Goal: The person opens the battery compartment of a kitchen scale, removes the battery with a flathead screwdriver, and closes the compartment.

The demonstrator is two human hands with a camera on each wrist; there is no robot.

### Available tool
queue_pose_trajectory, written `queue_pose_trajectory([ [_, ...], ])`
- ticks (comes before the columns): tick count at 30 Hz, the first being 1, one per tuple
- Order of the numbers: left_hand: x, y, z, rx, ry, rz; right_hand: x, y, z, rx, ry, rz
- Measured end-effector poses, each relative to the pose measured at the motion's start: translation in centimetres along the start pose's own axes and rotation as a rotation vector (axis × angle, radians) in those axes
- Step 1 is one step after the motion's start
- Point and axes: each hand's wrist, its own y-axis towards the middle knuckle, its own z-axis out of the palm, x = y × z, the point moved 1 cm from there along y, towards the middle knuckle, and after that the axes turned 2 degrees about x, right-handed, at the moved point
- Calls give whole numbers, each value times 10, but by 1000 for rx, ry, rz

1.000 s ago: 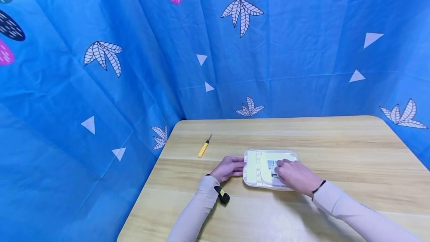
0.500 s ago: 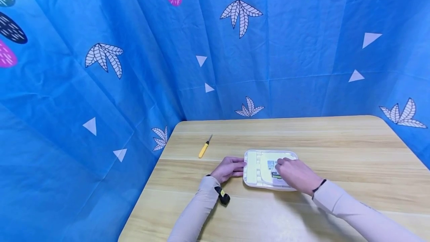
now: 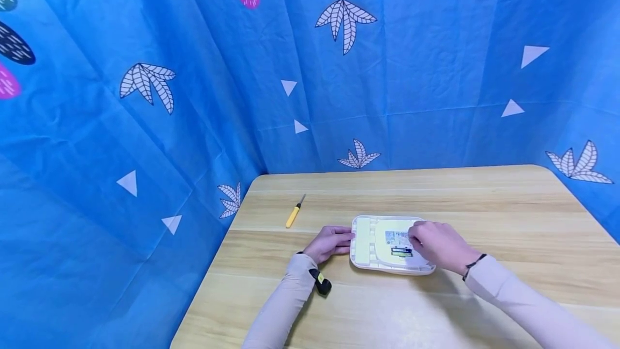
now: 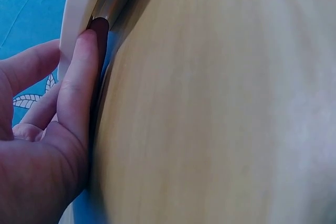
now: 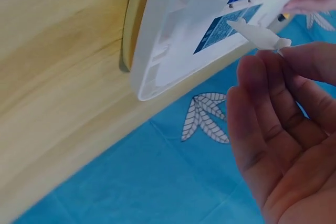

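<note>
A white, flat device that looks like a kitchen scale (image 3: 363, 241) lies underside up on the table, a printed label (image 3: 394, 238) on its back. Below the label, its battery slot (image 3: 401, 252) is uncovered, and green and blue show inside. My left hand (image 3: 330, 244) holds the left edge, thumb and fingers on either side of the rim (image 4: 79, 3). Over the right part of the scale, my right hand (image 3: 443, 246) pinches a small white plastic battery cover (image 5: 260, 35) between thumb and fingertips. In the head view the hand hides this cover.
A yellow-handled screwdriver (image 3: 294, 214) lies on the wooden table (image 3: 484, 198), behind and left of the scale. Blue patterned curtain (image 3: 426, 69) hangs along the back and left side. A black wrist device (image 3: 321, 283) sits on the left sleeve.
My right hand has moved right, away from the battery slot, with the cover in its fingers, so the slot shows fully. My left hand has stayed at the scale's edge.
</note>
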Motion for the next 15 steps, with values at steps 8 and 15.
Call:
queue_pose_trajectory([
  [8,1,1,-1,2,5,7,-23,-14,-12,27,221,151],
  [15,3,3,-2,0,1,-6,-47,-34,-10,55,428,248],
])
